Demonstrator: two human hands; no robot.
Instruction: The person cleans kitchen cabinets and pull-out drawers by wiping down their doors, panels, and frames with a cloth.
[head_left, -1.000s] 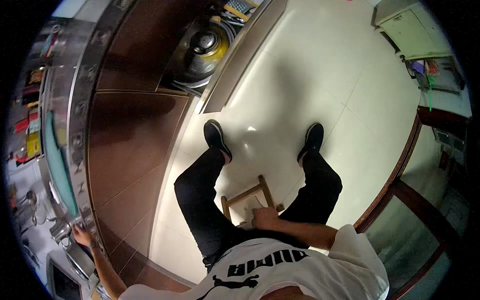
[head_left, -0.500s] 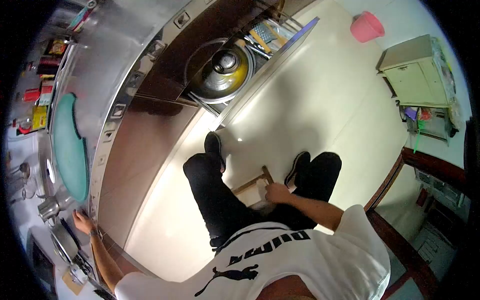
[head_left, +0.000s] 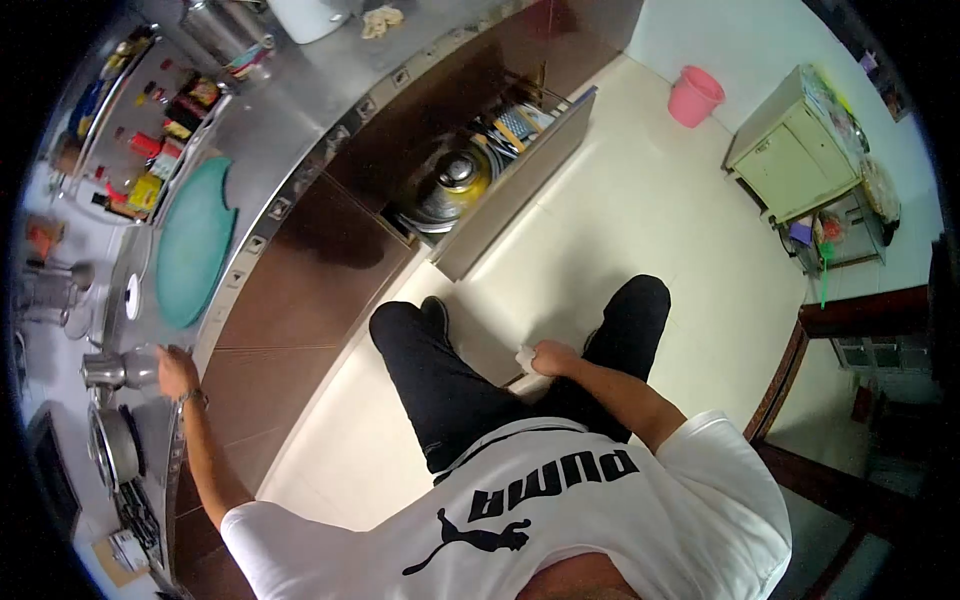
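Note:
My left hand (head_left: pixel 178 372) is at the counter's front edge, fingers extended, beside a clear vessel (head_left: pixel 142 367) with a steel part (head_left: pixel 101 371). Whether the fingertips touch the vessel I cannot tell. Between my knees, my right hand (head_left: pixel 553 358) is closed around a small white cloth (head_left: pixel 525 359), part of which sticks out past the fingers. A pulled-out drawer (head_left: pixel 515 190) stands ahead of my feet. Inside it are a round pan with a glass lid (head_left: pixel 462 185) and, farther back, a grater (head_left: pixel 532 115) among other utensils.
A green cutting board (head_left: pixel 195 245) lies on the steel counter (head_left: pixel 285 95), near a rack of bottles and packets (head_left: pixel 150 165). A pot (head_left: pixel 117 445) stands farther down the counter. A pink bucket (head_left: pixel 696 96) and a pale cabinet (head_left: pixel 785 155) stand along the right wall.
The view has shifted, showing more of the far counter. My left hand has moved forward along the counter edge, closer to the clear vessel. My right hand still grips the cloth.

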